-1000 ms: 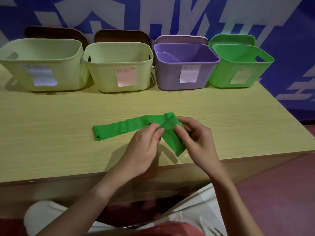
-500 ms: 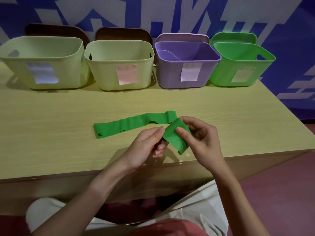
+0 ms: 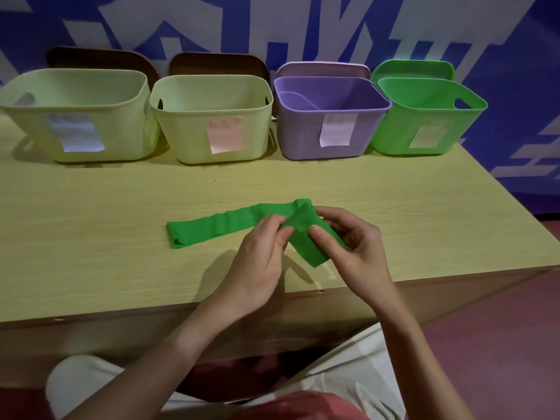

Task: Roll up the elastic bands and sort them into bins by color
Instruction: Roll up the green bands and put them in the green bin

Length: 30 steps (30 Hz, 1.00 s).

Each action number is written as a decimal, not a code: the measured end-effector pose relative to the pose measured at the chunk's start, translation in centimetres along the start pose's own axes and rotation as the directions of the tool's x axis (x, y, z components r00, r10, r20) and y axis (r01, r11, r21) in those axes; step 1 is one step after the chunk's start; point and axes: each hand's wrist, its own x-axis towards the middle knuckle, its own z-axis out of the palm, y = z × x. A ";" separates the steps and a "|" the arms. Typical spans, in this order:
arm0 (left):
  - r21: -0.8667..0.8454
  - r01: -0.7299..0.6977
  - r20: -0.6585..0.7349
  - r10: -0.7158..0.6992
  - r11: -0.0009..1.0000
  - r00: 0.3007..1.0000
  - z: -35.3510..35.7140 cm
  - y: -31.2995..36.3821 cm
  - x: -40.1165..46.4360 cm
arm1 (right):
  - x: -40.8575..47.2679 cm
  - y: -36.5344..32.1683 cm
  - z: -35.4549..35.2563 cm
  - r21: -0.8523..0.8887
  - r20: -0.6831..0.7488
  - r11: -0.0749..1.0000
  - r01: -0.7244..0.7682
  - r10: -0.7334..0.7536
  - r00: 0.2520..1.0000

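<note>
A green elastic band (image 3: 221,228) lies across the middle of the wooden table (image 3: 91,237), its left part flat and its right end folded back toward me. My left hand (image 3: 260,262) pinches the folded end from the left. My right hand (image 3: 348,247) pinches the same end from the right, thumb on top of it. Four bins stand in a row at the back: two pale yellow-green bins (image 3: 75,95) (image 3: 212,92), a purple bin (image 3: 303,140) and a green bin (image 3: 394,137), each with a paper label.
Lids lean against the wall behind the bins. Something pale purple lies inside the purple bin. The table's front edge runs just below my hands, and its right edge falls off to a red floor (image 3: 500,344).
The left hand has returned to pinch the folded end after slipping below it. The fold has shifted slightly under both hands. The flat part has stayed in place.
</note>
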 end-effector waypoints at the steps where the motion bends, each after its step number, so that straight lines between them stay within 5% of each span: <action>1: -0.068 0.019 0.007 -0.019 0.998 1.000 -0.1 0.2 0.1 | 0.0 -0.1 -0.1 -0.005 0.001 1.000 0.015 -0.015 1.000; 7: -0.399 0.105 0.135 -0.055 0.911 0.989 -0.4 1.3 0.0 | 0.2 -1.2 -1.1 -0.025 0.071 0.994 0.107 -0.105 0.992; 12: -0.626 0.336 0.331 -0.151 0.704 0.931 -0.8 1.3 0.3 | 0.2 -1.5 -0.7 0.035 0.055 0.996 0.087 -0.089 0.995; 17: -0.390 0.200 0.161 -0.147 0.899 0.976 -0.9 1.3 0.3 | 0.3 -1.5 -0.6 0.048 0.014 0.998 0.046 -0.047 0.999; 21: -0.186 0.017 0.063 -0.005 0.982 0.998 -1.3 1.0 0.0 | 0.5 -1.3 -0.3 0.038 0.005 0.999 0.019 -0.019 1.000; 24: 0.005 -0.090 0.005 0.090 0.996 0.996 -1.4 0.8 0.1 | 0.6 -1.3 0.1 0.041 -0.019 0.999 -0.002 0.002 1.000; 30: 0.048 -0.109 -0.102 0.113 0.993 0.988 -1.1 1.1 0.1 | 0.2 -1.5 0.3 0.076 -0.028 0.996 0.037 -0.035 0.999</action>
